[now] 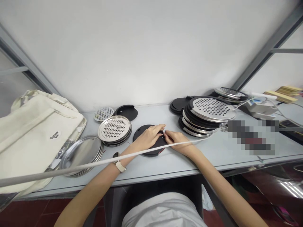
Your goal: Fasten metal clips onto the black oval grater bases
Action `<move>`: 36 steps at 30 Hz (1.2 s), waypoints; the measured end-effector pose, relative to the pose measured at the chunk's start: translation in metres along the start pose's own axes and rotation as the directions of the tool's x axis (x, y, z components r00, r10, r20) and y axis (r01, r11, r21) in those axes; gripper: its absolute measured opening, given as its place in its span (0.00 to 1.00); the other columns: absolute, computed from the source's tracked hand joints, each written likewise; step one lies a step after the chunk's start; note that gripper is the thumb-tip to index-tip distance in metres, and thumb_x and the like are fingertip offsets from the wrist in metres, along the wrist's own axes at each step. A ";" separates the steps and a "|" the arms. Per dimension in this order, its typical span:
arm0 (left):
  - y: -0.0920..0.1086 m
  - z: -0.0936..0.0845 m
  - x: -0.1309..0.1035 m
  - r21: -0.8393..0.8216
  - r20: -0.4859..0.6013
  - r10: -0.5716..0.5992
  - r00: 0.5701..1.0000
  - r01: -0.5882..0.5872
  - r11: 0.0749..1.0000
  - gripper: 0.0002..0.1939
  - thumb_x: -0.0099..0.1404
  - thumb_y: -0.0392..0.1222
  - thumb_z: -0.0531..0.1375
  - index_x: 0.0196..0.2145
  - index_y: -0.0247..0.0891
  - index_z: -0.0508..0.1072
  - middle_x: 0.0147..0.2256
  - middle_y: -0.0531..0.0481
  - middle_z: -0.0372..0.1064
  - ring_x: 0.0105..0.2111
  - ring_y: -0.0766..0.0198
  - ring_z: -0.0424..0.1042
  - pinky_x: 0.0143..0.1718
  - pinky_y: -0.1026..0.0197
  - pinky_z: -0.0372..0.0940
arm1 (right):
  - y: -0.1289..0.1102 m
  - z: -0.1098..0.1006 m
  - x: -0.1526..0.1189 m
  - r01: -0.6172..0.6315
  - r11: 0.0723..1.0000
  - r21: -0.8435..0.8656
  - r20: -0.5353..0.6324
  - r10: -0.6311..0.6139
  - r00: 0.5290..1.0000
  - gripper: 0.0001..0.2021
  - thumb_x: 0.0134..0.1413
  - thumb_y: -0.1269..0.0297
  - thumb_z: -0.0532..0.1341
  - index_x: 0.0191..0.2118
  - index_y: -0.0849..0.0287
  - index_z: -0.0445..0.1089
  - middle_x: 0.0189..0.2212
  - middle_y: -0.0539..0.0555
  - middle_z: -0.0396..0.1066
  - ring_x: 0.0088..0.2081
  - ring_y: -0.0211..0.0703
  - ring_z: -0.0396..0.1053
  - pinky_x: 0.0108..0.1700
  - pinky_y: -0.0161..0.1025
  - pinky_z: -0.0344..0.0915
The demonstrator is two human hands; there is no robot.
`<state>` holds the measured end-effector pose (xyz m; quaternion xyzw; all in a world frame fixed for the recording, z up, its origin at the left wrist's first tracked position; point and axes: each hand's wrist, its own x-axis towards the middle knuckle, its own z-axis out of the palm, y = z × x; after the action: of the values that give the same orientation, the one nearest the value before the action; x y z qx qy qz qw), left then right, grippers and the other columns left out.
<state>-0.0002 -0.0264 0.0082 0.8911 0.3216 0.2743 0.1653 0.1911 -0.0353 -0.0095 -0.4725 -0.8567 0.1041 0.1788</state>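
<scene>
A round black disc (143, 129) with a raised rim lies on the table in front of me, and a bit of red shows along its lower right edge. Across its top rests my left hand (149, 136), fingers stretched toward the right rim and thumb apart from them. At that rim, my right hand (177, 140) is closed, with its fingertips pinching a small metal ring (163, 136). Whether the ring is joined to the disc is too small to tell. Some of the disc is hidden under my left hand.
Perforated metal grater discs (114, 128) and plain metal discs (81, 151) are stacked on the left beside a cream cloth bag (28, 126). To the right stands a taller stack of black and metal discs (211, 108). A pale cord (94, 165) crosses before my arms.
</scene>
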 end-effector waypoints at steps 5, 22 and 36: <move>0.000 -0.002 0.002 -0.066 0.008 -0.042 0.999 0.042 0.997 0.20 0.67 0.30 0.51 0.56 0.38 0.57 0.50 0.43 0.68 0.51 0.59 0.68 0.52 0.55 0.64 | 0.001 0.001 0.000 0.002 1.000 0.014 0.006 -0.003 1.000 0.11 0.62 0.67 0.49 0.34 0.61 0.67 0.26 0.56 0.72 0.24 0.39 0.64 0.28 0.34 0.52; -0.006 0.002 0.002 -0.105 -0.019 -0.060 0.998 0.058 0.993 0.22 0.65 0.29 0.55 0.55 0.39 0.57 0.48 0.44 0.70 0.50 0.59 0.69 0.51 0.56 0.65 | 0.003 0.003 0.000 -0.015 0.999 0.031 0.001 0.015 1.000 0.14 0.62 0.66 0.48 0.35 0.62 0.70 0.27 0.58 0.74 0.25 0.40 0.66 0.29 0.36 0.53; -0.009 0.005 0.003 -0.109 -0.011 -0.063 0.998 0.061 0.992 0.22 0.65 0.30 0.54 0.55 0.39 0.56 0.48 0.45 0.71 0.50 0.60 0.70 0.51 0.56 0.65 | -0.004 -0.004 0.001 -0.051 0.994 0.093 0.031 0.049 0.998 0.15 0.63 0.66 0.48 0.35 0.62 0.70 0.28 0.57 0.74 0.25 0.40 0.66 0.29 0.35 0.54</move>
<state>-0.0002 -0.0180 0.0012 0.8683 0.3349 0.2927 0.2198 0.1898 -0.0366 -0.0040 -0.4834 -0.8413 0.1553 0.1857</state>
